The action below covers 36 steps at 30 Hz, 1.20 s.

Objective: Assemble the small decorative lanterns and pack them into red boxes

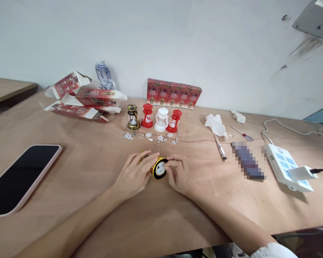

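A small gold toy lantern (158,168) lies on its side on the wooden table (97,200), its round base turned toward me. My left hand (134,173) is wrapped round its body. My right hand (179,173) pinches at the base with fingertips pressed together. Behind them stand a bronze lantern (133,117), two red lanterns (147,116) (174,120) and a white lantern (161,119). Small metal parts (156,137) lie scattered in front of that row.
A phone (18,177) in a pink case lies at the left. Opened red boxes (83,100) and a water bottle (103,75) sit at the back left, closed red boxes (173,94) by the wall. Right side: tissues (216,124), two screwdrivers (220,147) (243,134), a power strip (285,166).
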Each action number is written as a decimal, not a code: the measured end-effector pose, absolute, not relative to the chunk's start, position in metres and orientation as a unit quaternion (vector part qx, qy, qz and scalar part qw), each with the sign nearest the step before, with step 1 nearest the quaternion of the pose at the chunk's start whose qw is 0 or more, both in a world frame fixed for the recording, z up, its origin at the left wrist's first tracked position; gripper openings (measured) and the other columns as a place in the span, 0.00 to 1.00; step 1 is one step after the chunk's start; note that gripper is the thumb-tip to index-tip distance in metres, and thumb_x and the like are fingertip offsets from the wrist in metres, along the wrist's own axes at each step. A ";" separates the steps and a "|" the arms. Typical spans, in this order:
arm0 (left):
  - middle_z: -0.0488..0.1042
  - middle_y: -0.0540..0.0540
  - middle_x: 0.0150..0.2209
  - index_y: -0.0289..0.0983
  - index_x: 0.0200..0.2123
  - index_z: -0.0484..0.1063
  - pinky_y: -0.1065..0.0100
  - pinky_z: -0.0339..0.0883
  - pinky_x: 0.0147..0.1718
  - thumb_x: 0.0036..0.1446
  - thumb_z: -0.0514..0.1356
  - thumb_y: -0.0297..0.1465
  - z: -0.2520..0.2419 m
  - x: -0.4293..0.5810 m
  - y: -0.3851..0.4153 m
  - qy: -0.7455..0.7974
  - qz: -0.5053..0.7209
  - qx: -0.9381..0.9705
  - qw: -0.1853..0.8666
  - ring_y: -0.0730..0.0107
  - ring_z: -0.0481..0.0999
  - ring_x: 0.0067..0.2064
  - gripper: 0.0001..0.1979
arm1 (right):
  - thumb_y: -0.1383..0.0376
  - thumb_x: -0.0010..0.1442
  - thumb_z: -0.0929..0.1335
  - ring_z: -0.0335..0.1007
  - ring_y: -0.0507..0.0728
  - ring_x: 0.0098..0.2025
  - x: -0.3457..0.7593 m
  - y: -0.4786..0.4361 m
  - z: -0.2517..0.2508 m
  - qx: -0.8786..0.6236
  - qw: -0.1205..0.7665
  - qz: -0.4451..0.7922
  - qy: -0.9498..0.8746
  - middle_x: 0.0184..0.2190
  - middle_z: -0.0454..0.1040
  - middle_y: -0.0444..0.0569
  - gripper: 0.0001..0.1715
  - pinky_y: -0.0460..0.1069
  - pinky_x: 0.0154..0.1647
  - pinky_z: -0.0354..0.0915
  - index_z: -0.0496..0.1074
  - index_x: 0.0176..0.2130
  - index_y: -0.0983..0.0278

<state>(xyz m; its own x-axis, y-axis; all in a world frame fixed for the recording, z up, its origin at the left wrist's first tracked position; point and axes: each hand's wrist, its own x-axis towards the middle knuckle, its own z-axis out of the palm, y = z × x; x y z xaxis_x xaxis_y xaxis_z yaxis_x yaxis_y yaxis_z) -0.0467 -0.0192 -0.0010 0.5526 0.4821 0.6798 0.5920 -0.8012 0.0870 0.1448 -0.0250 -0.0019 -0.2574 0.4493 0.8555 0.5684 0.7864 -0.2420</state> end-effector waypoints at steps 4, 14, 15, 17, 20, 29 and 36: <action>0.74 0.42 0.51 0.37 0.57 0.59 0.59 0.61 0.48 0.57 0.50 0.19 0.000 -0.048 -0.019 -0.308 -0.350 -0.880 0.089 0.59 0.69 0.55 0.24 | 0.72 0.61 0.63 0.68 0.55 0.38 0.145 -0.024 -0.003 -0.308 0.530 -0.027 -0.790 0.36 0.67 0.51 0.07 0.49 0.35 0.69 0.64 0.41 0.62; 0.76 0.42 0.50 0.38 0.57 0.60 0.60 0.62 0.46 0.55 0.51 0.17 0.002 -0.051 -0.016 -0.281 -0.369 -0.875 0.140 0.56 0.66 0.58 0.26 | 0.62 0.62 0.65 0.68 0.54 0.39 0.152 -0.012 -0.007 -0.309 0.545 0.234 -0.743 0.37 0.67 0.49 0.07 0.51 0.39 0.67 0.61 0.39 0.60; 0.76 0.42 0.50 0.38 0.57 0.60 0.60 0.62 0.46 0.55 0.52 0.17 0.003 -0.052 -0.016 -0.281 -0.375 -0.873 0.131 0.56 0.66 0.58 0.26 | 0.60 0.63 0.63 0.68 0.55 0.40 0.158 -0.008 -0.008 -0.315 0.535 0.225 -0.751 0.38 0.68 0.50 0.09 0.52 0.40 0.67 0.61 0.42 0.61; 0.75 0.42 0.51 0.40 0.59 0.58 0.59 0.63 0.47 0.55 0.54 0.19 0.004 -0.053 -0.017 -0.288 -0.395 -0.867 0.099 0.56 0.67 0.58 0.28 | 0.60 0.64 0.61 0.68 0.57 0.40 0.175 0.005 -0.012 -0.356 0.512 0.152 -0.767 0.38 0.70 0.52 0.11 0.53 0.40 0.66 0.62 0.45 0.62; 0.73 0.41 0.52 0.42 0.60 0.55 0.59 0.65 0.48 0.53 0.59 0.23 0.006 -0.054 -0.017 -0.320 -0.433 -0.843 0.012 0.56 0.70 0.55 0.31 | 0.63 0.64 0.61 0.67 0.59 0.38 0.202 0.031 -0.019 -0.483 0.434 -0.027 -0.760 0.36 0.73 0.53 0.10 0.53 0.40 0.63 0.65 0.44 0.64; 0.71 0.44 0.48 0.40 0.46 0.63 0.58 0.64 0.54 0.44 0.69 0.35 0.009 -0.040 -0.013 -0.462 -0.589 -0.565 -0.345 0.58 0.71 0.52 0.26 | 0.71 0.64 0.60 0.66 0.61 0.43 0.230 0.064 -0.023 -0.556 0.157 -0.221 -0.786 0.34 0.78 0.55 0.18 0.53 0.44 0.55 0.67 0.52 0.66; 0.75 0.45 0.44 0.36 0.42 0.68 0.59 0.67 0.50 0.38 0.72 0.38 0.010 -0.041 -0.005 -0.481 -0.588 -0.397 -0.515 0.59 0.74 0.49 0.27 | 0.74 0.63 0.57 0.66 0.60 0.38 0.231 0.065 -0.024 -0.543 0.213 -0.252 -0.772 0.33 0.74 0.55 0.18 0.53 0.39 0.59 0.68 0.49 0.69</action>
<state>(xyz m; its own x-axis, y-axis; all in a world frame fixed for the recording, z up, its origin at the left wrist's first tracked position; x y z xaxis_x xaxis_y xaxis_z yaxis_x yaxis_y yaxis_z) -0.0405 -0.0050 0.0097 -0.1538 0.9877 -0.0281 -0.2237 -0.0071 0.9746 0.2306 0.0649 -0.0244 -0.3199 0.7313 0.6024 0.9458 0.2842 0.1573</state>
